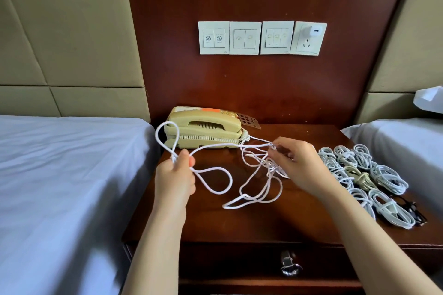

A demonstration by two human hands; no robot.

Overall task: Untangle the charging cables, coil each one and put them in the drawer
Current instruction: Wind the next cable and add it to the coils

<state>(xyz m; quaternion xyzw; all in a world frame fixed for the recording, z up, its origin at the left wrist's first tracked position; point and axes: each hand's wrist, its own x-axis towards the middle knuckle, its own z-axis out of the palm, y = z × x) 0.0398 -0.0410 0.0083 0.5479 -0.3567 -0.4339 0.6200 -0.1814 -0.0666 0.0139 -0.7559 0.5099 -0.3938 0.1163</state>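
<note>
A loose white charging cable (217,181) sprawls in loops over the middle of the wooden nightstand (215,227). My left hand (176,176) pinches it near the left edge, with one loop standing up above the fingers and another lying to the right. My right hand (296,166) pinches strands of the same tangle in front of the telephone. Several coiled white cables (359,175) lie bundled on the right side of the top. The drawer (239,263) below is closed, its metal handle (290,267) at the front.
A beige telephone (203,129) stands at the back of the nightstand. Beds with white sheets flank it, one on the left (60,175) and one on the right (407,141). Wall switches and a socket with a white charger (314,31) sit above. A black cable (412,211) lies by the coils.
</note>
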